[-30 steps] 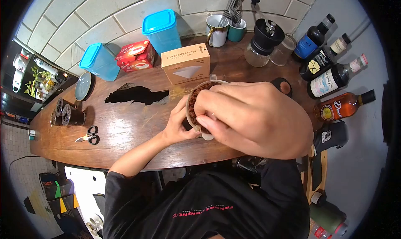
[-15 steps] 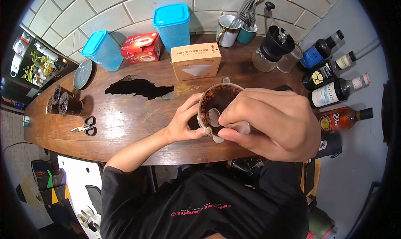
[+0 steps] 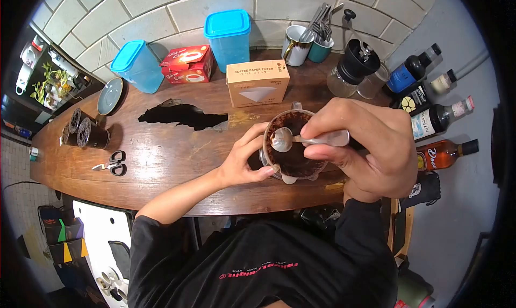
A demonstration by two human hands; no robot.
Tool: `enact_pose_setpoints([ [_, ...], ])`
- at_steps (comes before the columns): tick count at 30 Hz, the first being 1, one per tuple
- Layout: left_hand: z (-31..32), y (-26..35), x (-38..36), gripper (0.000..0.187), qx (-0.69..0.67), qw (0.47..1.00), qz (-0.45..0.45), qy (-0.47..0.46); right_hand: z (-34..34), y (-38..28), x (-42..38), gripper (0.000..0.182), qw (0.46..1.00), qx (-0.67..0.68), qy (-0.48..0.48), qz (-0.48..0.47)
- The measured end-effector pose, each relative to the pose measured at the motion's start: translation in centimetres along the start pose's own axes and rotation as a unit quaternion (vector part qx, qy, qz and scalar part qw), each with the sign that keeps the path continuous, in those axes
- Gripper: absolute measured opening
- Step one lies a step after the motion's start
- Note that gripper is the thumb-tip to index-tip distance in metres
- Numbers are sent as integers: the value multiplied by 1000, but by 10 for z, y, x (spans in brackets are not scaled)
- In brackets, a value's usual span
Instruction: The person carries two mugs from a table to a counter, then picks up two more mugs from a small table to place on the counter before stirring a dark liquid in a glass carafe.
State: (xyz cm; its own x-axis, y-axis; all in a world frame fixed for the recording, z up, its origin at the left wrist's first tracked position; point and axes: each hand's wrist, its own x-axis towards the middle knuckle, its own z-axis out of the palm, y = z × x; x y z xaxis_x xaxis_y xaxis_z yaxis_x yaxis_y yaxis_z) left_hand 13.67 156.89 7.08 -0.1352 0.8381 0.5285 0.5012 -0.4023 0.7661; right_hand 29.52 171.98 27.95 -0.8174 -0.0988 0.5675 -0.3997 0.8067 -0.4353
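Observation:
My left hand (image 3: 248,158) curls around the left side of a round, clear-walled coffee dripper (image 3: 280,121), thumb at the front rim. Dark wet coffee grounds line the dripper's inside wall, and its middle is dark. Between the thumb and fingers of my right hand (image 3: 371,146) is a spoon (image 3: 281,140) with a pale, see-through handle. Its bowl sits over the dripper's opening, facing up, with a wet shine. My right hand covers the dripper's right side.
Behind the dripper stands a coffee paper filter box (image 3: 258,87). Syrup bottles (image 3: 427,122) line the right edge, near a hand grinder (image 3: 359,60). Scissors (image 3: 113,164) and dark-filled cups (image 3: 92,135) lie left. The wooden tabletop (image 3: 177,152) has a jagged dark hole.
My right hand has raised the spoon from inside the dripper, so its bowl now shows level above the opening. The whole view has shifted slightly; my left hand keeps its hold.

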Motion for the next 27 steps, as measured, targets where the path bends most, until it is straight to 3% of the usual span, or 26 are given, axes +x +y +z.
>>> enact_pose_setpoints([
  [11, -1, 4, 2, 61, 15, 1000, 15, 4, 11, 14, 2, 16, 998, 34, -56, 13],
  [17, 1, 8, 5, 61, 33, 999, 33, 18, -8, 8, -7, 15, 998, -41, -32, 24],
  [19, 1, 10, 5, 61, 44, 999, 18, 19, -10, 6, -7, 14, 996, -13, -59, 71],
  [25, 2, 12, 6, 60, 44, 998, 21, 26, 6, 12, -23, 15, 993, -1, -66, 96],
  [27, 2, 11, 7, 60, 47, 998, 28, 27, 9, 7, -35, 17, 988, 16, -28, 152],
])
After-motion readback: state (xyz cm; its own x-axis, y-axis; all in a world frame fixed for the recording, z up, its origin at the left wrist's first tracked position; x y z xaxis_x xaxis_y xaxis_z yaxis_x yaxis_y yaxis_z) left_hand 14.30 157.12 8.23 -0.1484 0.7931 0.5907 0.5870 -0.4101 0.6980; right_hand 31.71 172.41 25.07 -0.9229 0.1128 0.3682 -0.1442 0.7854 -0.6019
